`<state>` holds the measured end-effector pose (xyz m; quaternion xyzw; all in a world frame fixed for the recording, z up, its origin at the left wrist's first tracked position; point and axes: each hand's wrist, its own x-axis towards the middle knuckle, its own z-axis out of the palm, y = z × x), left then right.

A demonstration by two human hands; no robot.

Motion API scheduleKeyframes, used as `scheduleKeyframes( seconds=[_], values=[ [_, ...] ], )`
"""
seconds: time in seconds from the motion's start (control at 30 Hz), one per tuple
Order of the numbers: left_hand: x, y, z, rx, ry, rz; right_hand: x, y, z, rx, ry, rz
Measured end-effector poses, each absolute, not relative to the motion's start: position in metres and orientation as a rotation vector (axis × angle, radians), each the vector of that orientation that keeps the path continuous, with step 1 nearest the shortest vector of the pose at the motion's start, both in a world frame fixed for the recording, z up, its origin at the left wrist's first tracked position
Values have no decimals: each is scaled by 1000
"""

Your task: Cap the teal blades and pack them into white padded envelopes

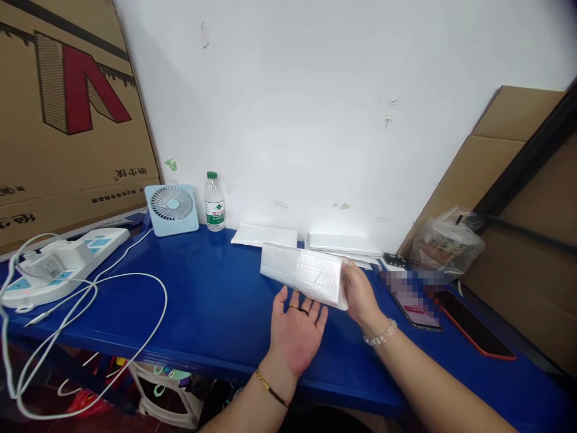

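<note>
Head view: blue bench (207, 300), with one white padded packet (300, 270) held over its middle.
On my remote feed, the packet sits tilted; my left hand (297, 334) is palm up at its near edge, fingers open, and I can't tell whether they touch it. My right hand (358, 291) has its fingers gripping the packet's right end. Far left stands a pale blue fan (172, 210), with a green-capped bottle (214, 204) just right of it.

Bright, even light; wall (293, 120) pale, faint sheen on desk (202, 288). Dark below front edge. Wide-angle stretch at sides. Phone (422, 316) near right edge partly pixelated.
</note>
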<state>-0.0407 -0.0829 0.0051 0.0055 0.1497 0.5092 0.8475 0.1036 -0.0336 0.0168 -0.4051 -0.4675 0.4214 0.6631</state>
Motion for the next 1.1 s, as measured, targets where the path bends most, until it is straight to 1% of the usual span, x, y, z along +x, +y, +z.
scheduleKeyframes(
  seconds=[0.1, 0.2, 0.3, 0.4, 0.53, 0.8, 0.97, 1.1],
  values=[
    [-27, -83, 14, 142, 351, 1376, 112, -34, 5, -921, -838, 1147],
    [-24, -76, 25, 403, 396, 1579, 114, -31, 2, -912, -766, 1331],
    [-24, -61, 38, 616, 372, 1604, 113, -29, 3, -874, -738, 1505],
    [-19, -43, 54, 820, 347, 1600, 111, -27, 5, -829, -677, 1595],
    [-4, -25, 71, 1057, 424, 1707, 115, -22, 0, -732, -529, 1573],
    [16, -19, 80, 1253, 472, 1649, 115, -8, -15, -797, -305, 1524],
    [16, -23, 96, 1319, 448, 1672, 110, -11, -10, -869, -345, 1530],
    [15, -25, 106, 1334, 399, 1698, 116, -11, -5, -834, -370, 1476]
  ],
)
